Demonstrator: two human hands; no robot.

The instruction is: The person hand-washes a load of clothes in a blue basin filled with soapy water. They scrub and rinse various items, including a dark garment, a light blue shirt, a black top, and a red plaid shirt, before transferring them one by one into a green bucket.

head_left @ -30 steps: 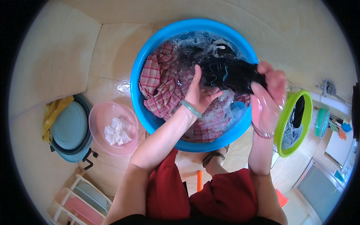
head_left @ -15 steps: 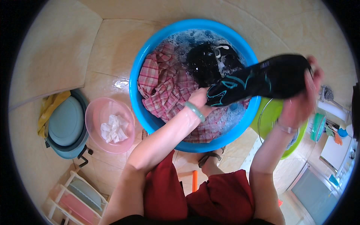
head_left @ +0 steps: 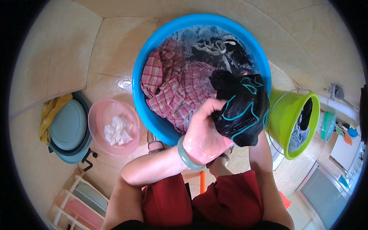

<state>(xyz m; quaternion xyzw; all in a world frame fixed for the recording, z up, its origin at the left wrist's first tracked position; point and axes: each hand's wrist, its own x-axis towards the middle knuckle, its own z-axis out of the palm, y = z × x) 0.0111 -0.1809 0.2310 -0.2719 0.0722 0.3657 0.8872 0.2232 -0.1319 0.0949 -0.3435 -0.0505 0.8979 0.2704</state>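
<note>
A wet black cloth piece with teal curved lines [head_left: 243, 111] is bunched up over the near right rim of a blue tub [head_left: 136, 92]. My left hand [head_left: 205, 132] grips its left side, thumb on top, a green bangle at the wrist. From below comes my right forearm [head_left: 262, 155]; the right hand is behind the cloth, its fingers hidden. Pink plaid cloth [head_left: 168, 88] lies in the tub's left half. At the far right of the foamy water are dark wet clothes [head_left: 239, 55] with a white cord [head_left: 214, 46].
To the right, a tilted lime-green bucket [head_left: 281, 119] contains dark and grey-blue cloth. A pink basin [head_left: 97, 136] with white cloth [head_left: 118, 131] stands left of the tub. Beyond it are stacked grey-blue basins [head_left: 69, 124] with a yellow cloth [head_left: 48, 119]. My feet are below the tub.
The black cloth, stretched out to the right before, is now bunched and closer to me. My right hand has come inward behind it. The green bucket shows more fully.
</note>
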